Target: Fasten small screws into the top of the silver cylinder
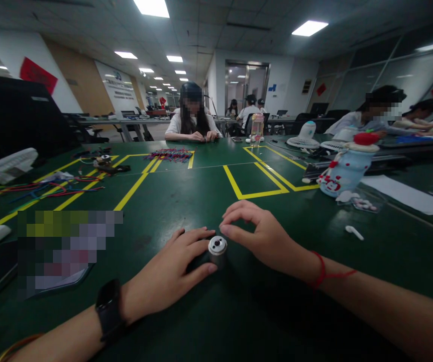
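Note:
A small silver metal cylinder (217,246) stands upright on the green table, with a dark centre and small dark holes in its top face. My left hand (173,269) rests on the table to its left. The thumb and forefinger close around its side, while the other fingers stretch out behind. Just above and behind the cylinder is my right hand (263,234), its thumb and forefinger tips brought together. Whatever lies between those tips, if anything, is too small to make out.
Loose wires (62,188) lie at the left, and a bundle of coloured wires (169,155) farther back. A blue bottle (342,171), a white earbud (354,232) and a paper sheet (408,193) are at the right. A person (192,118) sits opposite.

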`<state>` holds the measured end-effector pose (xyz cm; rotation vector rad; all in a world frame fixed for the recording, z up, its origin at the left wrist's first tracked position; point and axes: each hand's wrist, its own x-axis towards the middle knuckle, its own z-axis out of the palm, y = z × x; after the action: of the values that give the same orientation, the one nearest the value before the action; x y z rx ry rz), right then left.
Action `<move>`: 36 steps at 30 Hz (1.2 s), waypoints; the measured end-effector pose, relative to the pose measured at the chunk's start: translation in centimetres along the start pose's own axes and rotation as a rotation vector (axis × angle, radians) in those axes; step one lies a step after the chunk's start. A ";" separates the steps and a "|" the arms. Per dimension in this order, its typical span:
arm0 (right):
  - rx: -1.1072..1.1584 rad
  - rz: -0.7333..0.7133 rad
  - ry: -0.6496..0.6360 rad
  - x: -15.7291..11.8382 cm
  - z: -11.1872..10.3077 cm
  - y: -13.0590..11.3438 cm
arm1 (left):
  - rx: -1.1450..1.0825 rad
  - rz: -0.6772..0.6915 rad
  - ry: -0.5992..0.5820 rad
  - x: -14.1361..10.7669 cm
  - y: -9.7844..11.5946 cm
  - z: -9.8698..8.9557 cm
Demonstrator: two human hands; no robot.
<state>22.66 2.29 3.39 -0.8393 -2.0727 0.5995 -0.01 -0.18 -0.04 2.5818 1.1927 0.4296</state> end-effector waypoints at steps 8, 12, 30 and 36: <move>-0.172 0.056 -0.369 -1.9 -2.1 2.9 | 0.002 -0.027 -0.037 -0.1 -0.3 -0.1; -0.184 0.059 -0.392 -2.2 -1.9 3.2 | 0.007 -0.028 -0.047 -0.2 -0.3 -0.1; -0.055 0.473 0.195 -0.3 -6.1 10.4 | -0.002 -0.033 -0.090 -0.1 -0.3 -0.3; -0.049 0.261 -0.281 -0.9 -4.4 6.0 | -0.015 -0.036 -0.070 -0.1 -0.2 -0.2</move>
<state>28.78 6.15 1.46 -1.1186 -2.2526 0.8506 -0.29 -0.10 0.08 2.5367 1.2053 0.3368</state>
